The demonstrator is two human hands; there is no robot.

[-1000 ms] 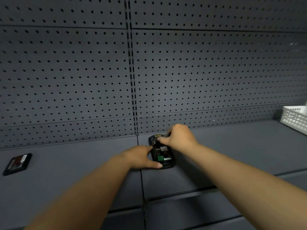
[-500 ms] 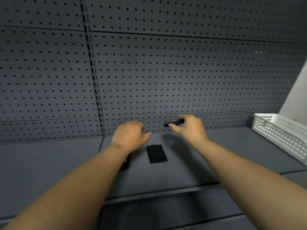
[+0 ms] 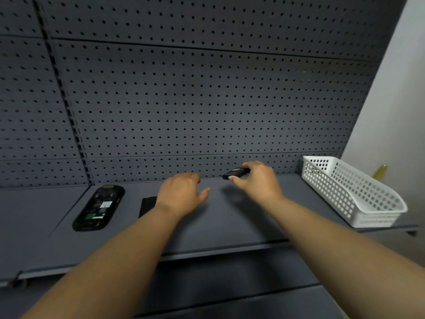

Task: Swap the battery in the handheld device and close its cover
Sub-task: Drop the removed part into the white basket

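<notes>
Head view: the right hand [image 3: 257, 180] pinches a small dark battery [image 3: 235, 173] between thumb and fingertips, held above the grey shelf [image 3: 230, 217] close to the pegboard wall [image 3: 207, 100]. The battery's long axis runs roughly left to right, tilted a little upward toward the hand. The left hand [image 3: 181, 194] hovers loosely spread and empty over the shelf, partly covering a flat dark piece [image 3: 147, 204] that is probably the device's cover, though little of it shows.

The handheld device [image 3: 99, 207] lies face down on the shelf well to the left of both hands, its back open so that boards and labels show in the empty bay. Its long axis runs from near-left to far-right. A white basket [image 3: 358, 196] stands on the shelf just to the right of the right hand.

By my reading the held battery is the one taken out, and the basket on that side is a likely place for it. The left hand is the nearer to the device, so it would be the one to steady it when a fresh battery goes in; no other battery is in view.
</notes>
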